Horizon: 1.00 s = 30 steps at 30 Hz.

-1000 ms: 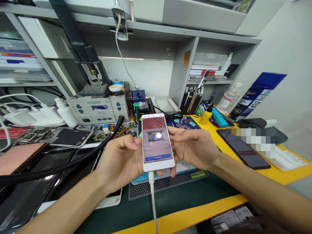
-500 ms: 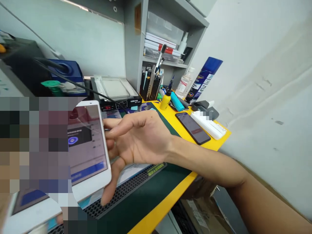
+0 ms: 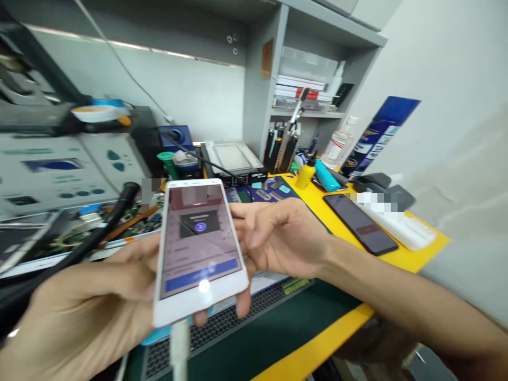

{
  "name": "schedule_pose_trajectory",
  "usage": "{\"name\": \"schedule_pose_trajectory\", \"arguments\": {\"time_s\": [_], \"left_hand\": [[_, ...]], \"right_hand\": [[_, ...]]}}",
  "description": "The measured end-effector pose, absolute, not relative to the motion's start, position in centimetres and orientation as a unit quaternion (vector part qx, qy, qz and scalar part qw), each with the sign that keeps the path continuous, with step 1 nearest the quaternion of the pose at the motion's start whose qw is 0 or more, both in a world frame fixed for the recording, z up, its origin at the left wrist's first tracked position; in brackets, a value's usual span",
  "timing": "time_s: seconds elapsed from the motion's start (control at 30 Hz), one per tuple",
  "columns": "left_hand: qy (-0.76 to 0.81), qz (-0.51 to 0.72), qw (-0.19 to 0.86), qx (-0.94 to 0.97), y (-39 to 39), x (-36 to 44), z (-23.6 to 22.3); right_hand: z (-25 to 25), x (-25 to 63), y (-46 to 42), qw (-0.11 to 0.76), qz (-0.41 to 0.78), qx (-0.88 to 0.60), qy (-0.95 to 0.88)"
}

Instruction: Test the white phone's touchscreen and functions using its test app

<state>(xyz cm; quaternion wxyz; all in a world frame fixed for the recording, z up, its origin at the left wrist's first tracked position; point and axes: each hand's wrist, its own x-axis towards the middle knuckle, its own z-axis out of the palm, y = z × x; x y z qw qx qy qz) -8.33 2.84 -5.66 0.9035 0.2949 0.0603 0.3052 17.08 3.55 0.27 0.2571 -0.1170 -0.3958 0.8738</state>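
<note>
A white smartphone [image 3: 204,238] is tilted up in front of me, its screen lit with a dark pop-up box and a blue bar at the bottom. My left hand [image 3: 115,286] grips its left side, with fingertips showing beneath the lower edge. At the right edge, my right hand [image 3: 278,238] has curled fingers that reach partly behind the phone, supporting it. A white cable plug [image 3: 180,338] sits at the phone's bottom edge. Under the phone lies a grey honeycomb-patterned mat [image 3: 273,296].
A black phone [image 3: 359,222] and a white box [image 3: 397,222] lie on the yellow desk border. Behind stand a yellow bottle [image 3: 305,174], a blue spray can [image 3: 383,137] and a heating plate [image 3: 236,159]. Circuit boards [image 3: 130,217] and a grey control unit [image 3: 67,164] fill the left.
The view has swung left, so the phone, my right hand and the desk items appear further right. My left hand and the circuit boards now show clearly.
</note>
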Motion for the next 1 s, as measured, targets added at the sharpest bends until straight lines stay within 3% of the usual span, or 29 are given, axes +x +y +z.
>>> {"name": "schedule_pose_trajectory", "arguments": {"time_s": [0.13,1.0], "left_hand": [[0.045,0.305,0.888,0.341,2.6,-4.2,-0.3],[0.081,0.29,0.904,0.302,1.9,-4.3,-0.3]], "right_hand": [[0.6,16.7,3.2,0.271,0.872,-0.15,-0.38],[0.6,15.8,2.7,0.297,0.798,-0.268,-0.452]]}}
